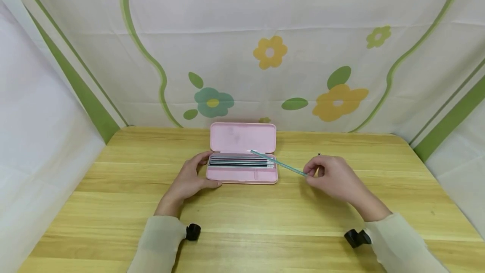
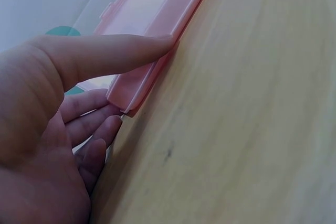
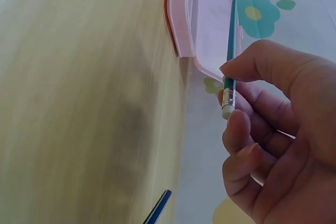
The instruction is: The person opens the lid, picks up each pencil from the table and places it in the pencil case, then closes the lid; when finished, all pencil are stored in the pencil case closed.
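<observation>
A pink pencil case [image 1: 231, 175] lies on the table with its lid [image 1: 243, 137] raised at the back. Several dark pencils [image 1: 238, 162] lie side by side in its rear compartment. At the case's left end, my left hand [image 1: 188, 179] grips it, the thumb [image 2: 131, 53] along the front edge and the fingers around the end and back. To the right, my right hand [image 1: 335, 178] pinches a teal pencil [image 1: 280, 164] near its eraser [image 3: 228, 111]. That pencil is held tilted, its far end over the right part of the case.
Beyond my right hand, a dark blue pencil [image 3: 158, 206] is partly in view on the wooden table [image 1: 242, 231]. A white curtain [image 1: 227, 54] with flowers hangs behind the table, with more white cloth at both sides.
</observation>
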Motion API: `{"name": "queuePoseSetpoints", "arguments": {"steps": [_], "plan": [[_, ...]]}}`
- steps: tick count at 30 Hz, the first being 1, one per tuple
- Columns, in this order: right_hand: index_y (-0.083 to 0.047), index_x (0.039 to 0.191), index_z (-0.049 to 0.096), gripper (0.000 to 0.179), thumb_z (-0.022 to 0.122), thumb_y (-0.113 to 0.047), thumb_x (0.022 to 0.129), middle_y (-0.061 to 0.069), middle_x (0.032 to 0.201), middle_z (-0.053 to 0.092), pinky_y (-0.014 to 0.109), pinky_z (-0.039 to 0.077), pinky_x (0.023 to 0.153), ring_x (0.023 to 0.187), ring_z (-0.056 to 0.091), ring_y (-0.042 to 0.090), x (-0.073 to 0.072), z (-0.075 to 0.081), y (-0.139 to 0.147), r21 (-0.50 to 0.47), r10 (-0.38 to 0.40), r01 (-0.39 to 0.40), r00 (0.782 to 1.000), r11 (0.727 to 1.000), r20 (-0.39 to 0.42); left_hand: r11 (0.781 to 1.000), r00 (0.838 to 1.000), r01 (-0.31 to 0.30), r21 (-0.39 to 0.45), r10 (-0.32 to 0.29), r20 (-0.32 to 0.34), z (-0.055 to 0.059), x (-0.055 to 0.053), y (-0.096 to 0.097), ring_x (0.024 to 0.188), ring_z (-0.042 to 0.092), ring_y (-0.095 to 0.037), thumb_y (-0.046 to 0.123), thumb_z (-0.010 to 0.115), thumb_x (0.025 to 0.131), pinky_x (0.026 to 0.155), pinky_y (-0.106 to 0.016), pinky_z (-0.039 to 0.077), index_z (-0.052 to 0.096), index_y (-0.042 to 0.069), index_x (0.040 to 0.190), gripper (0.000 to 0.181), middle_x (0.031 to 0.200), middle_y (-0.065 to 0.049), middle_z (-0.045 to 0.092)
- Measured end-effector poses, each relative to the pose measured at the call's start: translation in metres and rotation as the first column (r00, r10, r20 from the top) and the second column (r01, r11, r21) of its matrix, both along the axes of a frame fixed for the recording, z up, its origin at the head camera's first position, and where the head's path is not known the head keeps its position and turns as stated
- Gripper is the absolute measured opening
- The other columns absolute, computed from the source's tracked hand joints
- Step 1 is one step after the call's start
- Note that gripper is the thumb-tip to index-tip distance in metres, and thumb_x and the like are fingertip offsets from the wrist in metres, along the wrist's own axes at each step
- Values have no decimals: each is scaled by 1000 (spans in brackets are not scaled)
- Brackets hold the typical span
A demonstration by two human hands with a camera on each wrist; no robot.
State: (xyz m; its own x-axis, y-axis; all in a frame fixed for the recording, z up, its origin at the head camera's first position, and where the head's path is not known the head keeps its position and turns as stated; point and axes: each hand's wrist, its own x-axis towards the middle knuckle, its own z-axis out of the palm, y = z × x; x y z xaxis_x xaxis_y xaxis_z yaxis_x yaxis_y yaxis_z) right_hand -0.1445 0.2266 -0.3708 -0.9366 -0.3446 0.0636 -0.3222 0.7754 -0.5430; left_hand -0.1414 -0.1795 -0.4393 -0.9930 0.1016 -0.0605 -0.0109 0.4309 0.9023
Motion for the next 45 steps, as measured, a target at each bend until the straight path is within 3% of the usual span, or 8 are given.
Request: {"name": "queuePoseSetpoints", "arguments": {"steps": [9, 22, 34, 45], "plan": [[-21, 88, 76, 10, 80, -11, 85, -8, 79, 68, 27, 44, 64, 68, 54, 12, -24, 2, -22, 97, 52, -48, 998, 994, -47, 1000, 1000, -11, -22, 11, 3, 0, -2, 1, 135, 53, -34, 16, 100, 72, 121, -62, 36, 54, 15, 156, 96, 149, -11, 63], [-20, 88, 76, 10, 79, -10, 86, -6, 82, 69, 31, 46, 71, 71, 56, 13, -44, 1, -44, 96, 104, -105, 994, 990, 21, 1000, 1000, -10, -5, 10, 10, 2, 0, 4, 138, 52, -34, 15, 100, 73, 123, -62, 34, 54, 15, 156, 95, 151, -11, 61], [-16, 91, 78, 9, 78, -7, 88, -3, 84, 70, 31, 47, 70, 73, 57, 16, -56, -9, -59, 3, 116, -116, 989, 993, 91, 1000, 1000, -17, 1, 17, 18, 1, 3, 5, 140, 52, -35, 15, 100, 73, 125, -63, 32, 53, 15, 157, 96, 151, -11, 61], [-9, 104, 82, 12, 80, -5, 93, 5, 95, 73, 27, 48, 73, 83, 56, 19, -61, -24, -63, -174, 140, -108, 973, 979, 181, 1000, 1000, -14, 10, 14, 6, 0, 5, 5, 139, 52, -34, 17, 101, 72, 123, -62, 34, 56, 17, 155, 94, 150, -9, 61]]}}
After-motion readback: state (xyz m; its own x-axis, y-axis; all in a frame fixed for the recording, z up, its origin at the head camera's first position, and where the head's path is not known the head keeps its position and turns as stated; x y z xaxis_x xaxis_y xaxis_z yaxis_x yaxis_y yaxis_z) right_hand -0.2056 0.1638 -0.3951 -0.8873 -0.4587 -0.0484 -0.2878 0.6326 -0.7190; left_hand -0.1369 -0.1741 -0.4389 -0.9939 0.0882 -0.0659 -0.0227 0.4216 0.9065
